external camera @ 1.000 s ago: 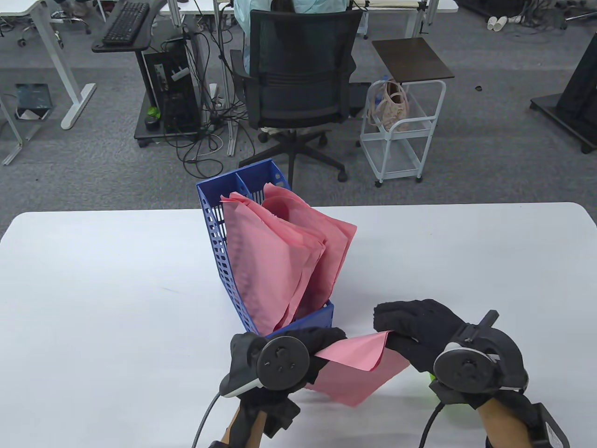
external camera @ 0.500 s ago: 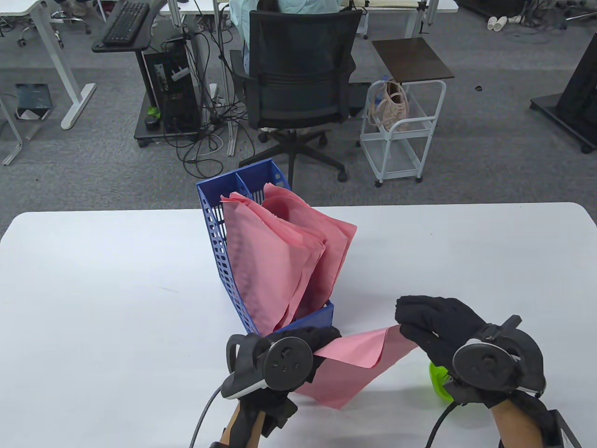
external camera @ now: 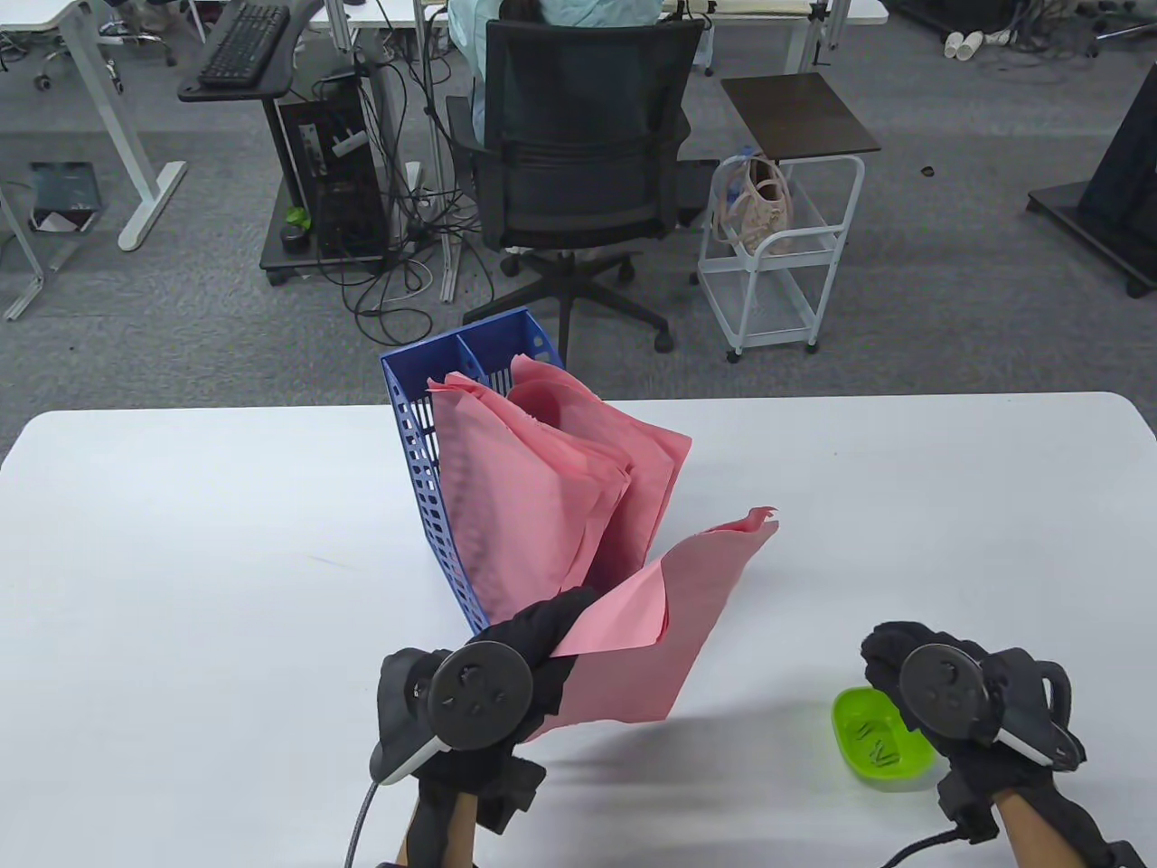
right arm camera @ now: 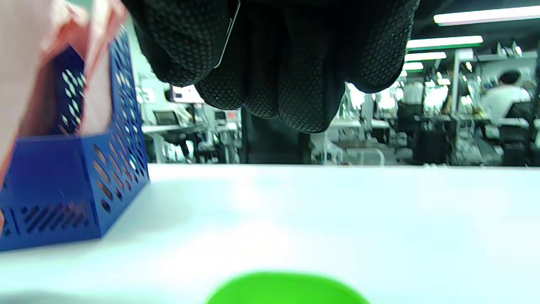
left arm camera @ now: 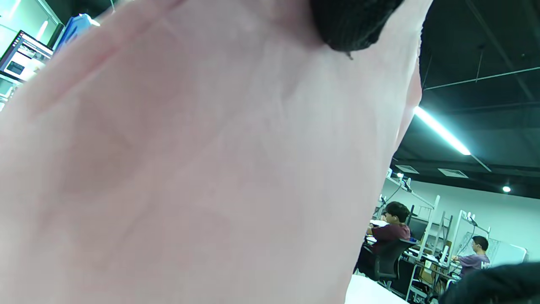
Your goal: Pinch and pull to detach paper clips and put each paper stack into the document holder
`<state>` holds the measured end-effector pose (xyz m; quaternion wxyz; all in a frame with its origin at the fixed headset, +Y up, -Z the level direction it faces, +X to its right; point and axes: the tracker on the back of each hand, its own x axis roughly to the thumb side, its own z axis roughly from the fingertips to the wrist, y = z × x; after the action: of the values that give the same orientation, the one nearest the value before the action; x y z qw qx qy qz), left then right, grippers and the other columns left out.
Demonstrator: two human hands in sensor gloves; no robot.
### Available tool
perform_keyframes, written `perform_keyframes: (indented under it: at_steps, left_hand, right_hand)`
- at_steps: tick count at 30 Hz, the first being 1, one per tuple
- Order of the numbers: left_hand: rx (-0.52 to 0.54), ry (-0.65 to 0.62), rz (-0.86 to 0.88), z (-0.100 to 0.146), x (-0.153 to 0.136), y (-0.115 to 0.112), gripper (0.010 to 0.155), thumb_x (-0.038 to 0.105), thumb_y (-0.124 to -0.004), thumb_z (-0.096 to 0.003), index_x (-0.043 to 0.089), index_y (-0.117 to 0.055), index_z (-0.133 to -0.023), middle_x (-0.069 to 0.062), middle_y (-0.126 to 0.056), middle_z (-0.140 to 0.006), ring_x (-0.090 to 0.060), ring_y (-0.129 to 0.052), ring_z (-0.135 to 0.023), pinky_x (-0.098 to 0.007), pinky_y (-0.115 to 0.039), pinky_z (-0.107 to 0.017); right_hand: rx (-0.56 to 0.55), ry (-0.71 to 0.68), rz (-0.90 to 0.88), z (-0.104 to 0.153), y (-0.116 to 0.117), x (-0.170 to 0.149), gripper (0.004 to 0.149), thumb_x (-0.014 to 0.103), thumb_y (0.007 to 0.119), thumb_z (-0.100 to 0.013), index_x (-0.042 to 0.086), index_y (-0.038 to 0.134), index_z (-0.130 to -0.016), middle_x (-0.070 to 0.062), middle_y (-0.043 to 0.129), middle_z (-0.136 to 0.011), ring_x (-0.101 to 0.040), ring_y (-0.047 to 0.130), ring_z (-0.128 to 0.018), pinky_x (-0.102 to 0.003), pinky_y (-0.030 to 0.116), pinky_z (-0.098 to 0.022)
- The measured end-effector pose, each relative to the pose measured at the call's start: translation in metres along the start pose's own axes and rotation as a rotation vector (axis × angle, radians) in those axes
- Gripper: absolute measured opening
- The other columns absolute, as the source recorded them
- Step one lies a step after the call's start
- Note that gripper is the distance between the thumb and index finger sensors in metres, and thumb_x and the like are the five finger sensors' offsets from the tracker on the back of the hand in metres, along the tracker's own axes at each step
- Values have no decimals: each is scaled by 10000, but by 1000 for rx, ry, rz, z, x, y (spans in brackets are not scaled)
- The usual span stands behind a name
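Table view: the right hand has left the pink paper stack and hovers over the green dish, so the clip is off. The left hand lifts the limp stack beside the perforated blue document holder.

Right wrist view: right fingers curl, pinching a thin wire clip (barely visible).

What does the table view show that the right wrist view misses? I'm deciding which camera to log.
Only the table view shows the left hand gripping the loose pink paper stack, the paper clips lying in the green dish, and the office chair. Only the right wrist view shows a thin wire, likely a clip, between the right hand's fingers. Both show the right hand above the dish, the blue document holder with pink sheets in it, and the white table.
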<state>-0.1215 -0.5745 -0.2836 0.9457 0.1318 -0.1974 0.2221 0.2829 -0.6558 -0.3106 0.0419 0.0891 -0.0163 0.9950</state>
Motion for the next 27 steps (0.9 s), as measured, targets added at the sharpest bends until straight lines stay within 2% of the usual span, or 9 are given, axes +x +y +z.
perform_keyframes:
  at_steps: [5,11,17,27]
  left_hand:
    - [-3,7,11,0,-1,0,452,326,-657,-577,220,-740,-1009,-62,-958,-865,-197,-1085,-616,-313,-946,-437]
    - [-1,7,8,-1,1,-1,464,320,-656,-577,206,-726,-1022,-66,-959,-863,-196,-1092,-605,-302,-954,-420]
    - [6,1,47,-4,9,-7,489,281,-645,-593,172,-662,-1070,-83,-924,-904,-209,-1083,-635,-286,-957,-436]
    - [24,-25,-5,-18,46,-17,554,243,-630,-596,101,-536,-1124,-148,-828,-993,-235,-1071,-670,-276,-963,-432]
  right_hand:
    - [112,67,-17,-4,17,-13,463,356,716,-553,207,690,-991,-150,713,-1074,-349,835,-893,-508,653,-717]
    - [71,118,-42,-11,14,-26,573,401,672,-571,173,577,-1088,-205,585,-1154,-451,668,-1017,-588,537,-769]
    - [41,154,-76,-26,10,-38,690,431,644,-581,143,406,-1161,-266,374,-1220,-549,381,-1103,-657,366,-799]
    - [73,150,-115,-34,22,-46,711,441,635,-582,135,377,-1169,-272,319,-1230,-570,296,-1107,-671,310,-803]
